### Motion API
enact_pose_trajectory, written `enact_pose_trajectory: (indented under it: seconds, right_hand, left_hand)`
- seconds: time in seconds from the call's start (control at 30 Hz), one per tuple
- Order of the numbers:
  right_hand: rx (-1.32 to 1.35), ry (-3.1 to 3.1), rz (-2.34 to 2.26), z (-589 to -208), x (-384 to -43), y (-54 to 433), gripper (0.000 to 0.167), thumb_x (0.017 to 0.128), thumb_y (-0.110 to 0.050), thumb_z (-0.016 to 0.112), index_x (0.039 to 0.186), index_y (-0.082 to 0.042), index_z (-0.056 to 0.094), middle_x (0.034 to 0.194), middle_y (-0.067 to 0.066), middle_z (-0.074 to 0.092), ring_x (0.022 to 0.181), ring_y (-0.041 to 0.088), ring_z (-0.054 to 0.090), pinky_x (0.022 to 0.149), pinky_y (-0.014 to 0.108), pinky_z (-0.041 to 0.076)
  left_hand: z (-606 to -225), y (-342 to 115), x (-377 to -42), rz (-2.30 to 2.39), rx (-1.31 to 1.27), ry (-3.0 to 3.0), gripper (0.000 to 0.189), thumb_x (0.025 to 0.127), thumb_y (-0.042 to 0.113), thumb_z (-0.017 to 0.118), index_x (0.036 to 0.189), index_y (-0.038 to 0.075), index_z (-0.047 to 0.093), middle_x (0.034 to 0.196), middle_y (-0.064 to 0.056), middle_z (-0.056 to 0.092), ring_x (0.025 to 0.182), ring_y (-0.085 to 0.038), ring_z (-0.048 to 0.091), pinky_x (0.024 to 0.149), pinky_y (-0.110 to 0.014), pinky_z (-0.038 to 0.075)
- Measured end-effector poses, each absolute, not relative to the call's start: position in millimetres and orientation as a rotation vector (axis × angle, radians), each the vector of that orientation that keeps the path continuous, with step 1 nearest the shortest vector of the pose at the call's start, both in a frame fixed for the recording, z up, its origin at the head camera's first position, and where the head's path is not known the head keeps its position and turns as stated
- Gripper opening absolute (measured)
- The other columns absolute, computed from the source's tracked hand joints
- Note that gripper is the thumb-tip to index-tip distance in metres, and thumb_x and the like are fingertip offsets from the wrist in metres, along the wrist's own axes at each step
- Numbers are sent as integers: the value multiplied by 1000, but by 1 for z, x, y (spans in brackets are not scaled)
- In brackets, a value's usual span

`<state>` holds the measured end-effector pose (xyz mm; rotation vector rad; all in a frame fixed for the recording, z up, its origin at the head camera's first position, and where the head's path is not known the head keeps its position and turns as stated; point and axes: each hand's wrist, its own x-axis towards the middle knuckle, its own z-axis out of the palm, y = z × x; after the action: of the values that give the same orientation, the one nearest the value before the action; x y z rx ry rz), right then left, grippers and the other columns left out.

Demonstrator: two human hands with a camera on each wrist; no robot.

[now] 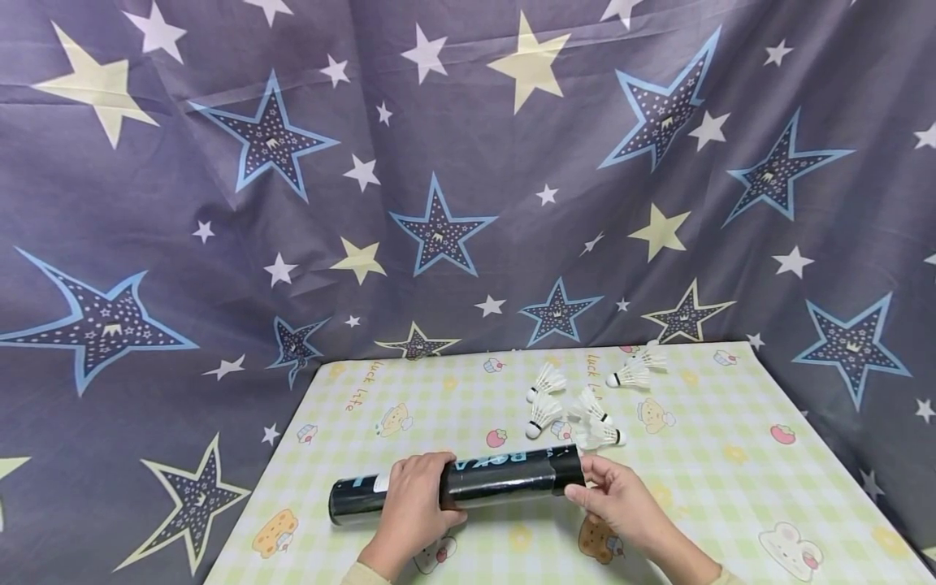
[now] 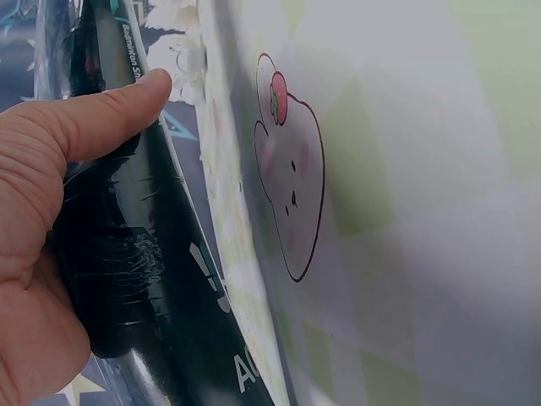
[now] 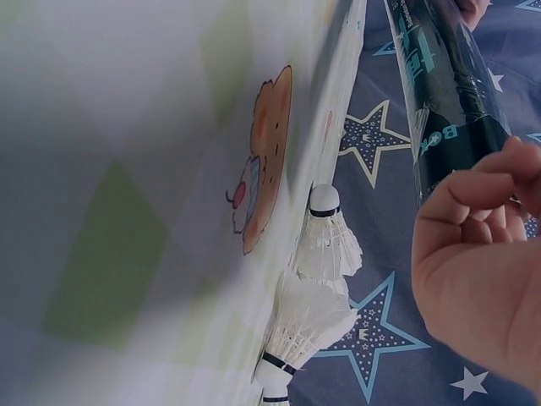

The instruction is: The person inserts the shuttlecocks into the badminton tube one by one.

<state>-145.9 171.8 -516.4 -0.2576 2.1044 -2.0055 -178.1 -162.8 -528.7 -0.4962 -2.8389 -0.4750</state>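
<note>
A black shuttlecock tube [image 1: 504,475] with light blue lettering lies slantwise near the front of the table, its right end a little farther back. My left hand [image 1: 417,500] grips it left of its middle; in the left wrist view the thumb [image 2: 118,114] lies along the dark, shiny wrap. At the tube's right end, my right hand [image 1: 621,496] pinches the rim between thumb and curled fingers. The right wrist view shows that hand [image 3: 482,254] covering the tube's end, so the opening or cap there is hidden. Just behind that end lie white shuttlecocks [image 1: 544,414].
Two more shuttlecocks [image 1: 629,374] lie toward the back right of the table. A pale green checked cloth [image 1: 731,487] with cartoon prints covers the tabletop. Behind it hangs a dark curtain [image 1: 468,162] patterned with stars.
</note>
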Motion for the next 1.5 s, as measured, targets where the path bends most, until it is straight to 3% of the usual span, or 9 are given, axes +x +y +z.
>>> enact_pose_trajectory:
  seconds: [0.33, 0.6, 0.83, 0.97, 1.07, 1.3, 1.4, 1.5]
  right_hand:
    - [-350, 2028, -1947, -516, -145, 173, 42, 104, -15, 69, 137, 10, 58, 100, -9, 79, 56, 2, 53, 52, 14, 41]
    - [-318, 2033, -1939, -512, -145, 177, 39, 102, -14, 72, 132, 8, 61, 94, -5, 76, 56, 3, 52, 51, 15, 40]
    - [-340, 2243, -1890, -507, -149, 194, 39, 98, -11, 76, 131, 7, 65, 116, 18, 77, 70, 1, 59, 59, 18, 51]
    - [-374, 2407, -1845, -506, -154, 207, 37, 99, -10, 75, 131, 6, 67, 118, 26, 76, 73, 1, 61, 62, 20, 53]
    - [-352, 2570, -1753, -508, -161, 215, 34, 100, -12, 75, 130, 2, 69, 110, 23, 77, 73, 1, 63, 64, 21, 56]
    - [-454, 3098, -1031, -509, -179, 223, 39, 98, -14, 76, 137, -10, 69, 95, -5, 77, 73, 1, 64, 69, 27, 56]
    - [-602, 3254, -663, -510, -187, 222, 50, 93, -13, 81, 141, -13, 67, 90, -6, 77, 73, 7, 68, 68, 32, 58]
    - [-742, 3363, -368, -511, -197, 218, 56, 87, -13, 85, 140, -16, 67, 82, -2, 74, 66, 13, 67, 59, 32, 55]
  left_hand:
    - [-531, -163, -179, -476, -499, -2829, 82, 62, 41, 105, 132, 17, 68, 127, -2, 74, 117, -26, 66, 103, -53, 45]
    - [-529, -164, -179, -475, -496, -2842, 83, 63, 41, 105, 133, 17, 67, 129, -3, 74, 118, -27, 66, 104, -53, 45]
    - [-526, -165, -178, -487, -475, -2832, 83, 62, 40, 105, 133, 16, 67, 127, -2, 74, 117, -26, 66, 104, -53, 45]
    - [-526, -167, -179, -501, -457, -2838, 84, 61, 39, 105, 132, 16, 68, 127, -2, 75, 118, -26, 66, 104, -53, 45]
    - [-526, -168, -180, -512, -444, -2846, 83, 62, 40, 105, 133, 17, 67, 128, -2, 74, 118, -26, 66, 105, -53, 45]
    - [-524, -168, -181, -527, -428, -2853, 82, 63, 40, 104, 133, 17, 68, 129, -2, 74, 118, -27, 66, 104, -54, 45]
    - [-524, -168, -181, -524, -434, -2857, 82, 63, 40, 104, 133, 16, 68, 128, -2, 75, 117, -27, 66, 104, -54, 45]
    - [-524, -167, -181, -518, -436, -2857, 83, 63, 40, 105, 134, 16, 67, 128, -2, 74, 117, -27, 66, 104, -54, 45]
